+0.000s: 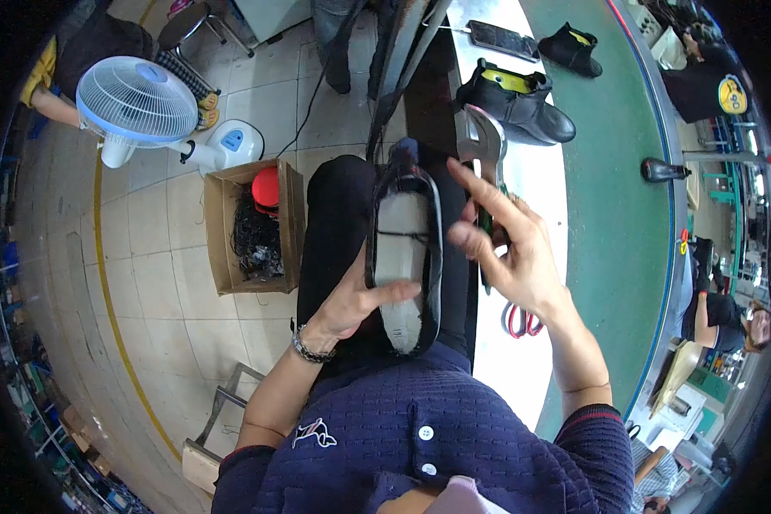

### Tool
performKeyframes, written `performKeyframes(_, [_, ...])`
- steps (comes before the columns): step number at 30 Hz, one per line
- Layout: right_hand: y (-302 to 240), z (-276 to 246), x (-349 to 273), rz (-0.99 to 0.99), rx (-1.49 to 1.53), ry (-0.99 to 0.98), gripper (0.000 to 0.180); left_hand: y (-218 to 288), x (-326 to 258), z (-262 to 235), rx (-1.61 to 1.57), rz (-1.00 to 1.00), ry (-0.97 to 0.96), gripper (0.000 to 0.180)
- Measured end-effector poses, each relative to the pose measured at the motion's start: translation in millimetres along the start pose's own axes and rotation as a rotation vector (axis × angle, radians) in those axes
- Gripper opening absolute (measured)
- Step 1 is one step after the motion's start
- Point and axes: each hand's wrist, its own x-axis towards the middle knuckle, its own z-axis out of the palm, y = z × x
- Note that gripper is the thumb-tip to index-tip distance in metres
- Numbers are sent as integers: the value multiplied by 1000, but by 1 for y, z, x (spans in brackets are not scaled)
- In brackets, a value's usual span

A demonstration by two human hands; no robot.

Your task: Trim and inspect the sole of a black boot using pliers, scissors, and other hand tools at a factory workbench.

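On my lap lies an upturned black shoe upper on a last, its pale underside facing up and a dark thread or strip lying across it. My left hand grips it from the left, thumb laid on the pale underside and the other fingers hidden beneath. My right hand is just right of the shoe, apart from it, with index finger and thumb stretched toward it. The other fingers of that hand curl around the handle of metal lasting pincers, whose broad silver head points away from me.
A white bench on my right bears red-handled scissors, black boots and a phone. On the floor at left stand an open cardboard box of dark scraps and a fan. Other people sit farther off.
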Motion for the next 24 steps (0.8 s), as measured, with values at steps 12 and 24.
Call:
performKeyframes(12, [26,66,-93,193,141,9,79,-52,30,-47,573,394,-196,126])
performKeyframes(24, [34,69,-107,175,177,84,82,2,45,0,369,336,177,63])
